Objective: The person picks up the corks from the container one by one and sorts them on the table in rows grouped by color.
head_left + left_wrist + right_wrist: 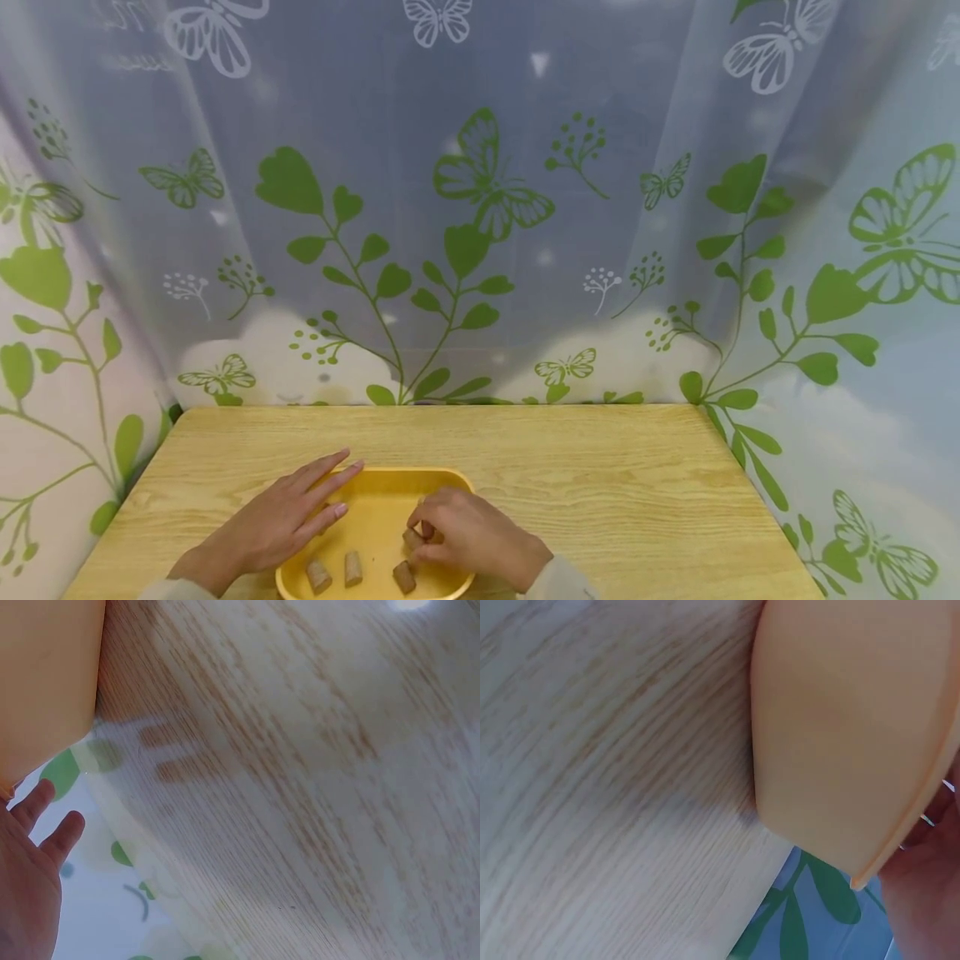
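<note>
Here is the yellow tray [390, 482], sitting at the near edge of the wooden tabletop [600, 492], and both hands are at it! The right hand [468, 533] reaches over the tray's right side, fingers bent, thumb and forefinger pinching a stubby brown piece [412, 539] inside, right of the middle. Just below it lies a darker stub [404, 577], tilted on the tray floor. Over to the left, two paler stubs: one, the upright-looking stub [352, 568], and beside it a slanting stub [318, 576] near the left wall. The left hand [277, 521] spreads across the tray's left rim, fingers extended and grasping nothing; whether it touches the rim, I cannot tell. Behind it all hangs a curtain [405, 208] of green leaves and butterflies.
</note>
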A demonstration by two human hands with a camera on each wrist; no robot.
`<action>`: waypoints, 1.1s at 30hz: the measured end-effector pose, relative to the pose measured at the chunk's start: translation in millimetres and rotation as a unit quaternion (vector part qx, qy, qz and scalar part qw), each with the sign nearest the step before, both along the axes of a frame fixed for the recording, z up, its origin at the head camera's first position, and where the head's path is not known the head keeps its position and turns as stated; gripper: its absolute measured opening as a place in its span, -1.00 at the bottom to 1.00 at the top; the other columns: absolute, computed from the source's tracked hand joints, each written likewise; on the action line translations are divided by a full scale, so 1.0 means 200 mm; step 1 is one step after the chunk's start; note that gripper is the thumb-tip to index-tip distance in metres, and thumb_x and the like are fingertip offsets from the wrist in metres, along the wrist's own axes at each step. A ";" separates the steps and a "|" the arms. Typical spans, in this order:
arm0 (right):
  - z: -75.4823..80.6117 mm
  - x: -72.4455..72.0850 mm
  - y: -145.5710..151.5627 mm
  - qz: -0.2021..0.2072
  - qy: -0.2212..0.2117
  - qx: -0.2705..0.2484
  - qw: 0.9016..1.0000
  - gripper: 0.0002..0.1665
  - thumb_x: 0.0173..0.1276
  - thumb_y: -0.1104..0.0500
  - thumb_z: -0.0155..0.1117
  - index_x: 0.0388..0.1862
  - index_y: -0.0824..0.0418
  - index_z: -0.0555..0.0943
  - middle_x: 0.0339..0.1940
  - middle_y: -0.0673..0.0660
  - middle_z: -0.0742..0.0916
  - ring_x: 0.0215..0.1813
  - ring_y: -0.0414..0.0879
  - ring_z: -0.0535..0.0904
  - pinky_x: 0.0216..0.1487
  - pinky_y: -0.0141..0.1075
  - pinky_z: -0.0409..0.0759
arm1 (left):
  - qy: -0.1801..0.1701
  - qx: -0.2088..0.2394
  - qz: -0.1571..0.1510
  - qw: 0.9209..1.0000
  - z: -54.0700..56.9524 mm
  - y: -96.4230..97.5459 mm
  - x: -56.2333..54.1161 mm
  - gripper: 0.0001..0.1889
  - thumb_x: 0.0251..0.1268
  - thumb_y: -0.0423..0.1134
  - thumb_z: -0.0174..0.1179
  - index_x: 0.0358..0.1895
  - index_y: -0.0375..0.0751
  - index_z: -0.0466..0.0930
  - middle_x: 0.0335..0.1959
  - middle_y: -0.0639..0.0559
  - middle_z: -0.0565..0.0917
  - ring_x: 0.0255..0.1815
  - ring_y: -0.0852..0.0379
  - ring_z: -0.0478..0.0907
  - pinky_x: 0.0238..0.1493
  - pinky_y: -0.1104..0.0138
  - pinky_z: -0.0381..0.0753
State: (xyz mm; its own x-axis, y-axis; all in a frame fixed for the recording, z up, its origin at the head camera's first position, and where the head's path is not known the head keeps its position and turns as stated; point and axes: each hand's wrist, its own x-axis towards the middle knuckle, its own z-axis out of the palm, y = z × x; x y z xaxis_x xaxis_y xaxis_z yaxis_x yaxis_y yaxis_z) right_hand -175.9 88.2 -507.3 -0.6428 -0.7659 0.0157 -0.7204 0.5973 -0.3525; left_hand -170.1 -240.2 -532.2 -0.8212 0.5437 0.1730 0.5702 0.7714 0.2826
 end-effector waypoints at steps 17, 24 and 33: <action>0.06 -0.02 0.12 -0.047 -0.020 -0.103 0.993 -0.51 0.43 -0.23 0.52 0.16 0.02 0.82 -0.11 -0.16 0.82 -0.05 -0.28 0.69 0.02 -0.50 0.66 | -0.002 0.006 0.002 1.000 0.00 0.00 0.00 -0.41 0.81 0.07 0.00 0.75 0.21 0.25 0.72 -0.12 0.35 0.60 -0.23 0.45 0.39 -0.28 0.58; 0.08 -0.01 0.19 -0.071 -0.004 -0.130 0.989 -0.57 0.38 -0.16 0.62 0.06 0.05 0.82 -0.17 -0.11 0.80 -0.10 -0.20 0.70 -0.03 -0.47 0.67 | 0.007 0.011 -0.010 1.000 0.00 0.00 0.01 -0.40 0.79 0.03 0.05 0.75 0.18 0.26 0.71 -0.16 0.36 0.58 -0.25 0.47 0.34 -0.29 0.61; 0.08 -0.02 0.33 -0.076 0.027 -0.207 0.975 -0.62 0.39 -0.12 0.62 0.05 0.03 0.81 -0.12 -0.11 0.82 -0.07 -0.12 0.72 0.01 -0.29 0.76 | -0.002 0.010 -0.007 1.000 -0.01 0.00 0.00 -0.40 0.80 0.05 0.03 0.76 0.21 0.23 0.72 -0.13 0.34 0.61 -0.24 0.44 0.38 -0.28 0.59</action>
